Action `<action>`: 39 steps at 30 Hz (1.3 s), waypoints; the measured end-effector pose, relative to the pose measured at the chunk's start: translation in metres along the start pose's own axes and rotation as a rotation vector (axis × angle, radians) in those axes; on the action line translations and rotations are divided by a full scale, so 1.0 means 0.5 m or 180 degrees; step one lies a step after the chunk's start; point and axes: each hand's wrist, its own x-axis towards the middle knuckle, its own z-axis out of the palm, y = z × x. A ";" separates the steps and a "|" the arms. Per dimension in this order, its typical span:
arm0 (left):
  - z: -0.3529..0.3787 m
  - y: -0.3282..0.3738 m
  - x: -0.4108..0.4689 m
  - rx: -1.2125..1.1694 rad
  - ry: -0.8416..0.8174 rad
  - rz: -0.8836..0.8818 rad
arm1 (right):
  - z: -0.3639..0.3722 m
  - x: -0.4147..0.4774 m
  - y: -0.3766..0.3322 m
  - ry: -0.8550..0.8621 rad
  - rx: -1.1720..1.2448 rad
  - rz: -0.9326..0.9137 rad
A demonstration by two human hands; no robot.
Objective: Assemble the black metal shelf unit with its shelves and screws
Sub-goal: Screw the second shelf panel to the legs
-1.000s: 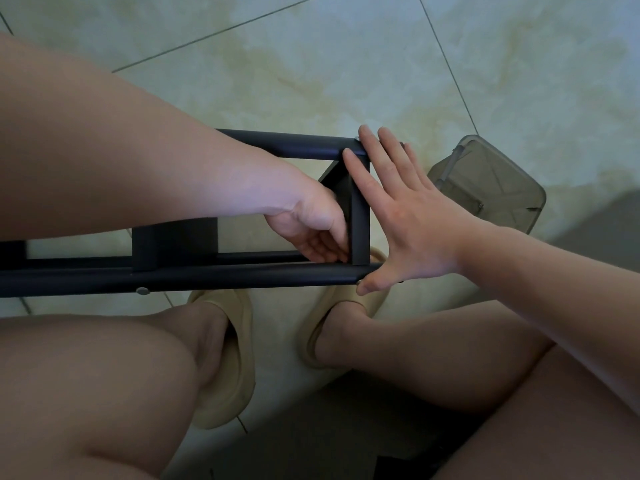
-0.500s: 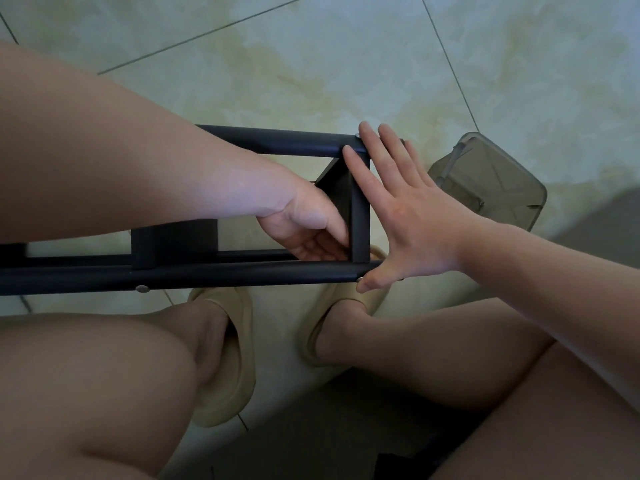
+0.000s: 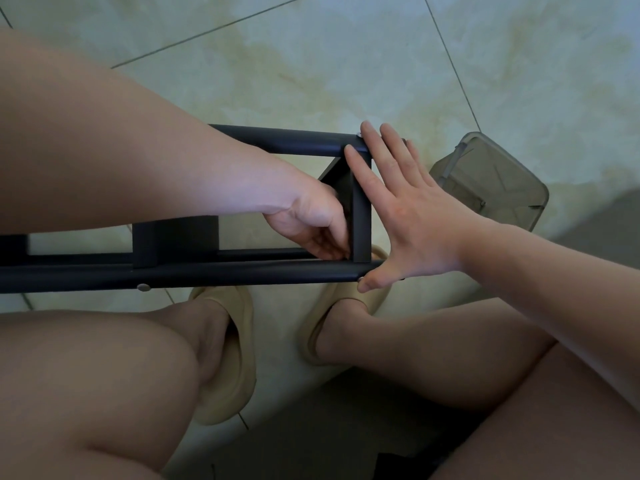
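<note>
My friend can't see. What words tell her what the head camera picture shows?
A person's right hand presses flat, fingers spread, against the end of a black metal shelf frame, while the left hand reaches into its end corner with curled fingers. Below are beige slippers on a tiled floor, with a clear plastic box to the right.
</note>
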 end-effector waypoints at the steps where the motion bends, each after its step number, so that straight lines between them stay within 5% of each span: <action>1: 0.001 -0.002 -0.001 -0.0062 -0.0022 0.0039 | 0.000 0.000 0.000 -0.0002 0.0002 0.0000; 39: 0.001 0.009 0.004 0.0279 0.0020 -0.0112 | 0.006 0.001 0.001 0.0086 -0.0027 -0.0005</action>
